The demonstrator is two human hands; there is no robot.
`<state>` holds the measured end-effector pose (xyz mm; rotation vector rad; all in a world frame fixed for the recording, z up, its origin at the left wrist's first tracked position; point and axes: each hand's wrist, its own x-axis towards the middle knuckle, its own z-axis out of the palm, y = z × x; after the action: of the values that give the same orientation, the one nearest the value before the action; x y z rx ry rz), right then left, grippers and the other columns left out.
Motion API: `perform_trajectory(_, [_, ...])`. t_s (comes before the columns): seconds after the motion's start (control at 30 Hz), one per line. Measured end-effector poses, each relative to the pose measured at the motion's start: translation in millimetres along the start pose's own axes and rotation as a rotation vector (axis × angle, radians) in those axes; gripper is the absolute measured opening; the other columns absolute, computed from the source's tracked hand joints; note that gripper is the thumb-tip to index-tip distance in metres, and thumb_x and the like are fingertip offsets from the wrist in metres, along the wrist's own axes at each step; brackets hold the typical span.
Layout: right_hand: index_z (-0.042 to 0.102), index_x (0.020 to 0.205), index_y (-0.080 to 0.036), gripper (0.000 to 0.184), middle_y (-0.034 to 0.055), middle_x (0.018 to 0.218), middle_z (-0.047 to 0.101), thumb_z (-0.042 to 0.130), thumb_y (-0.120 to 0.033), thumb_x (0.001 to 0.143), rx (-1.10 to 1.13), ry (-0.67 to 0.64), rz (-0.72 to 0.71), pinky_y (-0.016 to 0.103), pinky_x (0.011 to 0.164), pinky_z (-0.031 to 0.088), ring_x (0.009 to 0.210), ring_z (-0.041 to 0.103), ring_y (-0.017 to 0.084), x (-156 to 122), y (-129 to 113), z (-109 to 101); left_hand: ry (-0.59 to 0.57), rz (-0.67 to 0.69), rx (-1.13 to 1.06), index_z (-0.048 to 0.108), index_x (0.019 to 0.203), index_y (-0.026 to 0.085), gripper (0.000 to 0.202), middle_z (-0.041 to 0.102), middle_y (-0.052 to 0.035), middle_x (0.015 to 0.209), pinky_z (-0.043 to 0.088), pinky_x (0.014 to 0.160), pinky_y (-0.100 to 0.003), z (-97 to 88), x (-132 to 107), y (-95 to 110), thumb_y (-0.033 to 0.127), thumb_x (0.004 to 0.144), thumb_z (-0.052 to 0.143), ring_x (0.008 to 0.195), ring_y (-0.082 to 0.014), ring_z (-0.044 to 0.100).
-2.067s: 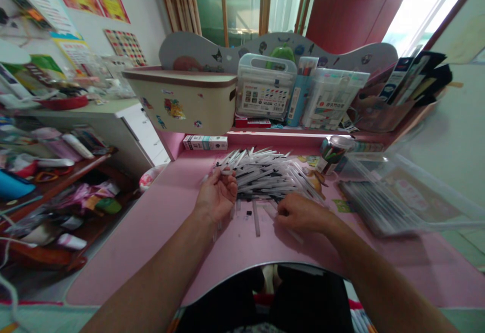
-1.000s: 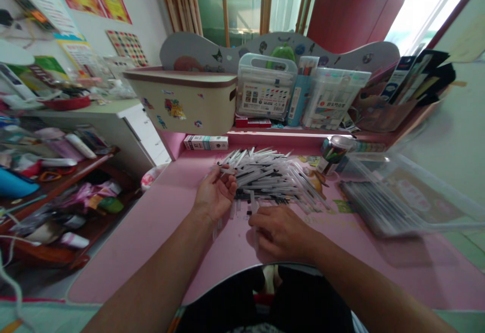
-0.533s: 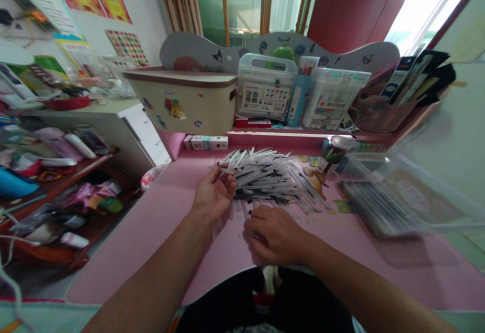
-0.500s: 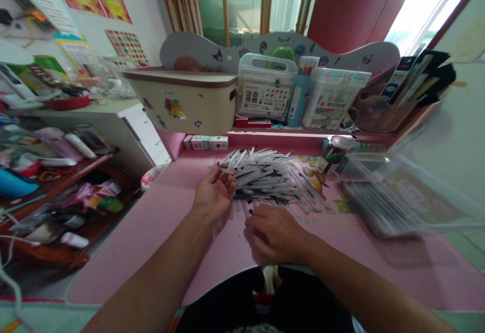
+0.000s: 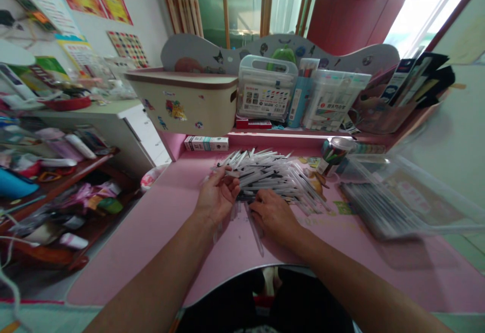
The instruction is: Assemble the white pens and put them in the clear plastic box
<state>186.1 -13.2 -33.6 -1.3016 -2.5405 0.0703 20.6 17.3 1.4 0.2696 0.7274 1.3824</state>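
Observation:
A pile of white and black pens [image 5: 271, 174] lies on the pink desk [image 5: 151, 232]. My left hand [image 5: 217, 194] is at the pile's left edge, palm up, fingers curled around a bundle of pens that sticks out below the palm. My right hand [image 5: 273, 214] rests palm down at the pile's near edge, its fingers bent over a loose pen [image 5: 254, 228] that points toward me. What the fingertips pinch is hidden.
A clear plastic box of pens [image 5: 382, 204] lies open at the right. A round tin [image 5: 332, 153], a cream storage bin [image 5: 185, 100], marker cases [image 5: 265, 88] and a small carton [image 5: 206, 142] stand behind the pile. Cluttered shelves [image 5: 53, 171] flank the left.
My right hand went from the pile's near right edge toward me and left, then forward again to the pile. The left hand stayed at the pile with its bundle.

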Motion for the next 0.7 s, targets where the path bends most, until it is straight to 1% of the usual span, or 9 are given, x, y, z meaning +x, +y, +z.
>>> perform_trajectory(0.13, [0.073,0.082,-0.015,0.012,0.0086,0.090,0.063,0.064,-0.019,0.089,0.022,0.009,-0.011,0.032,0.077,0.042,0.087,0.053,0.021,-1,0,1,-0.002,-0.031,0.000,0.060,0.086,0.013,0.023,0.070,-0.0049,0.065,0.055,0.045,-0.019,0.2,0,-4,0.017,0.099,0.041,0.049,-0.0122,0.067])
perform_trajectory(0.3, [0.069,0.080,-0.015,0.010,0.0078,0.087,0.062,0.063,-0.018,0.088,0.052,0.069,-0.054,0.032,0.079,0.042,0.087,0.053,0.021,-3,1,2,0.046,-0.072,-0.041,0.059,0.086,0.013,0.025,0.072,-0.0050,0.066,0.056,0.046,-0.018,-2.8,3,-9,0.015,0.100,0.039,0.053,-0.0134,0.070])
perform_trajectory(0.53, [0.065,0.080,-0.015,0.009,0.0078,0.084,0.063,0.060,-0.015,0.087,0.066,0.057,-0.113,0.033,0.080,0.041,0.084,0.052,0.021,-3,3,11,-0.038,-0.033,0.015,0.061,0.089,0.013,0.023,0.073,-0.0054,0.069,0.058,0.047,-0.021,-4.2,2,-11,0.016,0.100,0.041,0.055,-0.0146,0.071])
perform_trajectory(0.63, [0.063,0.078,-0.016,0.011,0.0068,0.081,0.063,0.057,-0.013,0.087,0.138,0.069,-0.147,0.033,0.080,0.041,0.081,0.052,0.020,-4,4,11,-0.041,-0.017,0.030,0.061,0.089,0.013,0.022,0.073,-0.0056,0.068,0.057,0.046,-0.020,-1.8,0,-10,0.016,0.099,0.041,0.054,-0.0142,0.070])
perform_trajectory(0.7, [0.061,0.080,-0.016,0.010,0.0061,0.082,0.062,0.055,-0.010,0.086,0.261,0.121,-0.132,0.032,0.078,0.041,0.082,0.052,0.019,-5,7,7,-0.034,-0.014,0.040,0.060,0.089,0.013,0.020,0.073,-0.0057,0.068,0.057,0.046,-0.019,-0.4,0,-10,0.015,0.099,0.043,0.054,-0.0139,0.071])
